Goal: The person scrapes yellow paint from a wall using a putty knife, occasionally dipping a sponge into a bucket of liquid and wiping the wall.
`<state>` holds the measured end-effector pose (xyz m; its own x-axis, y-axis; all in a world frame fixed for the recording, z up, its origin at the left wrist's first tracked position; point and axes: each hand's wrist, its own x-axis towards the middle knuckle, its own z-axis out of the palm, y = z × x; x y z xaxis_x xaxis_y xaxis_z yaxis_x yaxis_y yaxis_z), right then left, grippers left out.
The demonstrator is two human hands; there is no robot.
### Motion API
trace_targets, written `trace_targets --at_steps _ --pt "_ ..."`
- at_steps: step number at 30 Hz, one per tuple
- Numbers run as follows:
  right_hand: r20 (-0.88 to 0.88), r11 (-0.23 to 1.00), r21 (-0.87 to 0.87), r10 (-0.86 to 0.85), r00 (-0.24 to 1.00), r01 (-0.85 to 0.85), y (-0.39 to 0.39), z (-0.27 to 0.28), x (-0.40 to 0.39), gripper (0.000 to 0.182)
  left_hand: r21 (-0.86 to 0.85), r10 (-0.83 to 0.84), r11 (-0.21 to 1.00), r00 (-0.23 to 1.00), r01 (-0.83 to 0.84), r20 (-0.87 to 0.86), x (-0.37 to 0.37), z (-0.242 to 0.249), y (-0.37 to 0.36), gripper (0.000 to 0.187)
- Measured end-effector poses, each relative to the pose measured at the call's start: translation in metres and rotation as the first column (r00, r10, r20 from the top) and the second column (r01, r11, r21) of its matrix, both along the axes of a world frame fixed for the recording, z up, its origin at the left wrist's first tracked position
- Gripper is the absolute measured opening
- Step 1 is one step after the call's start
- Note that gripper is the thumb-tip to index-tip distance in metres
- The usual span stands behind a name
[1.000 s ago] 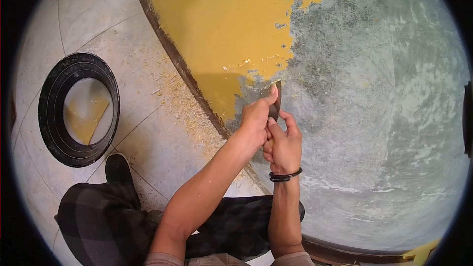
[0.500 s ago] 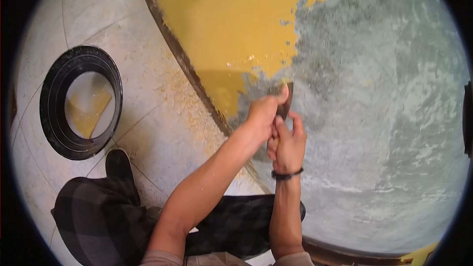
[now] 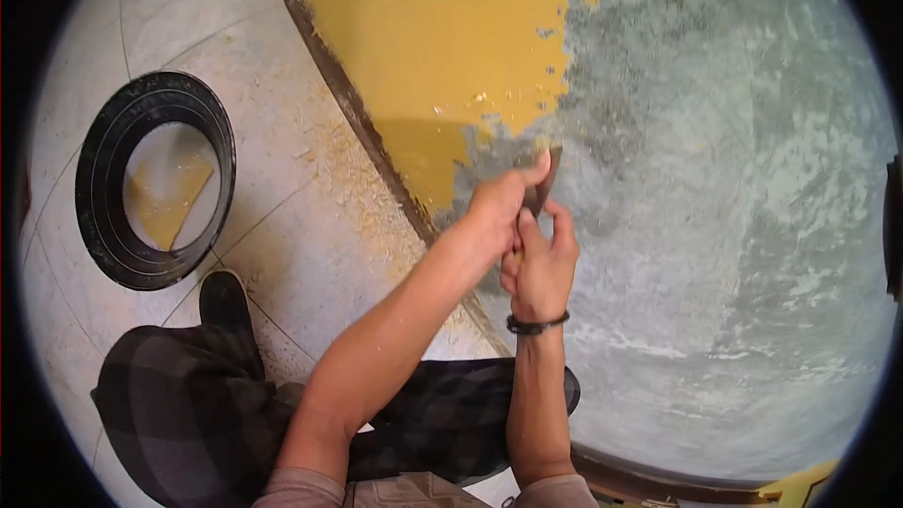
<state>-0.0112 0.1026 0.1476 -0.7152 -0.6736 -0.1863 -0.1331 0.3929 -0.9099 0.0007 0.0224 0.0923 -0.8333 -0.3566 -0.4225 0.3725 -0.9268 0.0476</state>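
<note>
My right hand (image 3: 543, 273), with a dark band at its wrist, is closed round the handle of a scraper. My left hand (image 3: 500, 204) closes on the same tool nearer its blade, thumb stretched along the metal. The dark scraper blade (image 3: 550, 174) points up against the wall, beside the ragged lower edge of the yellow paint (image 3: 451, 38). Grey bare wall (image 3: 677, 226) spreads to the right of that edge. Small pale flakes cling to the paint just above my hands. Most of the handle is hidden by my fingers.
On the tiled floor at left stands a black bucket (image 3: 99, 198) with a yellow piece inside. Yellow scrapings (image 3: 362, 188) lie along the dark skirting strip (image 3: 339, 85) at the wall's foot. My shoe (image 3: 224, 310) and bent legs are below the bucket.
Both hands and the scraper sit slightly higher and a little further left in view. The bucket and my shoe have also shifted up, so the camera has tilted slightly.
</note>
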Motion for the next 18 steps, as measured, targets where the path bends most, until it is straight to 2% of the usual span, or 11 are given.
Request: trace_targets --at_steps 2,4,5,6,8,12,15,17,18 --pt "-0.027 1.0 0.014 -0.004 1.0 0.004 -0.008 0.0 -0.001 0.025 -0.03 -0.021 0.999 0.999 0.019 -0.048 -0.013 -0.014 -0.008 0.044" --pt "0.077 1.0 0.018 0.0 0.997 -0.002 -0.024 0.002 -0.005 0.023 -0.055 0.189 0.979 0.977 -0.195 -0.1 -0.03 -0.025 -0.018 0.044" --pt "0.066 0.998 0.016 0.052 0.996 -0.053 -0.031 0.0 -0.004 0.024 -0.046 0.132 0.989 0.982 -0.139 -0.132 -0.012 -0.023 -0.028 0.042" --pt "0.042 0.998 0.017 0.055 0.998 -0.056 -0.034 -0.003 0.0 0.023 -0.086 -0.031 0.996 0.994 0.022 -0.106 0.002 -0.028 -0.035 0.04" --pt "0.075 0.996 -0.029 0.083 0.994 -0.081 -0.028 -0.01 -0.004 0.025 0.012 0.105 0.994 0.994 -0.104 -0.019 0.008 -0.007 -0.026 0.043" --pt "-0.033 0.986 0.053 0.163 0.986 -0.161 0.002 -0.003 -0.009 0.028 -0.028 0.201 0.979 0.98 -0.201 -0.012 -0.01 -0.009 0.001 0.044" --pt "-0.002 0.989 0.039 0.14 0.99 -0.14 0.031 0.008 -0.016 0.032 -0.08 0.146 0.986 0.989 -0.146 -0.007 -0.008 0.0 0.025 0.046" --pt "0.08 0.989 0.063 0.128 0.989 -0.133 0.04 0.028 -0.018 0.032 -0.11 -0.013 0.994 0.993 0.001 -0.114 -0.004 0.003 0.035 0.044" --pt "0.078 0.989 0.065 0.131 0.988 -0.136 0.045 0.034 -0.019 0.032 -0.108 -0.01 0.994 0.993 -0.003 -0.116 -0.004 0.009 0.039 0.044"
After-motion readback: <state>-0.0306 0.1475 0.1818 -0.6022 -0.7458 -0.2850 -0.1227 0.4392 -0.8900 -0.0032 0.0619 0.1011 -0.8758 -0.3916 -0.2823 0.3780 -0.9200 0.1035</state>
